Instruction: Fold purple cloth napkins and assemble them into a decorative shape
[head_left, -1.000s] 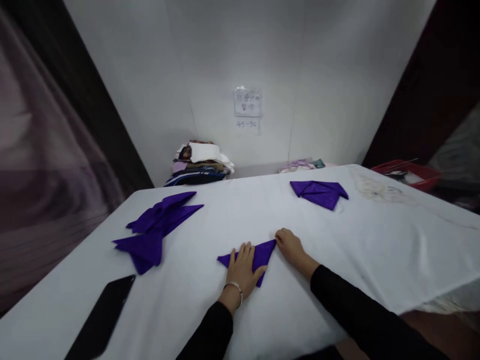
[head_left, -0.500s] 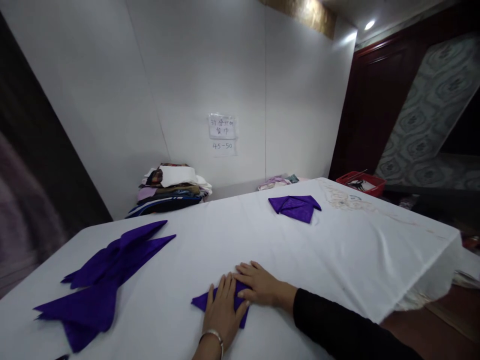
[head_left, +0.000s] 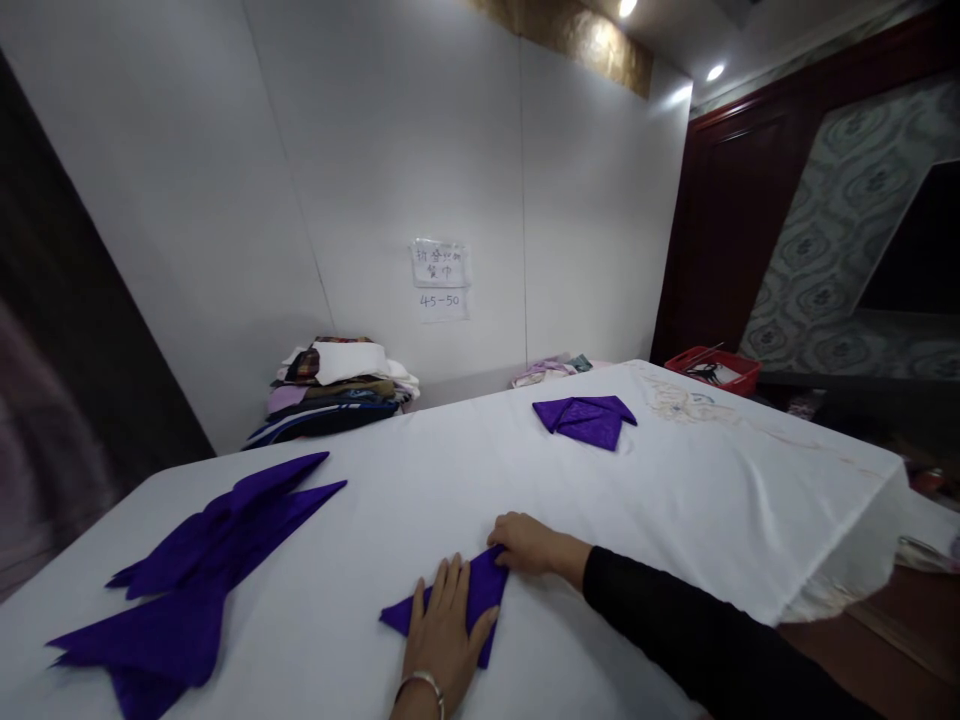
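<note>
Head view: the purple cloth (head_left: 486,590) lies flat on the white table (head_left: 390,500), low in the middle of the view, roughly a triangle in outline.
Left hand (head_left: 444,628): laid flat across the cloth, fingers straight, pressing without gripping; a bracelet (head_left: 421,679) rings the wrist.
Right hand (head_left: 527,545): thumb and fingertips appear closed on the far right corner; it is apart from the other hand, with bare cloth between.
Just changed: half a second ago the right hand lay spread on the cloth; now it has gathered in at the corner, while the left has stayed put. This looks like steadying one side while working the other.
Other purple cloths: one folded piece (head_left: 589,420) lies towards the far edge; a winged shape (head_left: 225,545) spreads at the left.
Behind the table: a clothes pile (head_left: 341,385) at left, a smaller pile (head_left: 549,370), and a red basket (head_left: 748,380) at far right.
Hard to make out: the cloth's middle and layers are covered by the left hand; the exact pinch is hidden by curled fingers; the left forearm is cut off below; whether the winged shape is one cloth or two, I cannot tell.
</note>
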